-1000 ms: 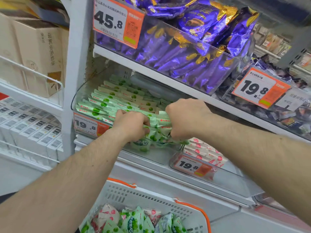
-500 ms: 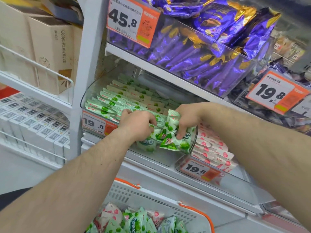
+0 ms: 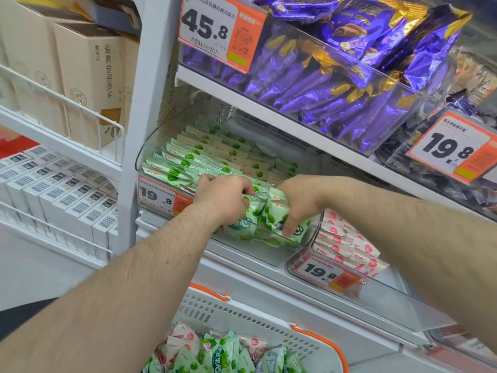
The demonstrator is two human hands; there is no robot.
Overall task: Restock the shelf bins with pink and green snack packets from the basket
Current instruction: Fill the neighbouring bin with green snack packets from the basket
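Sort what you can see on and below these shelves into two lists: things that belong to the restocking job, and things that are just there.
Part of the job:
- green packets, held by left hand and right hand
- green bin
- pink bin
- basket

Just there:
- purple packets
- cardboard boxes
- white barcode boxes
- 45.8 price tag
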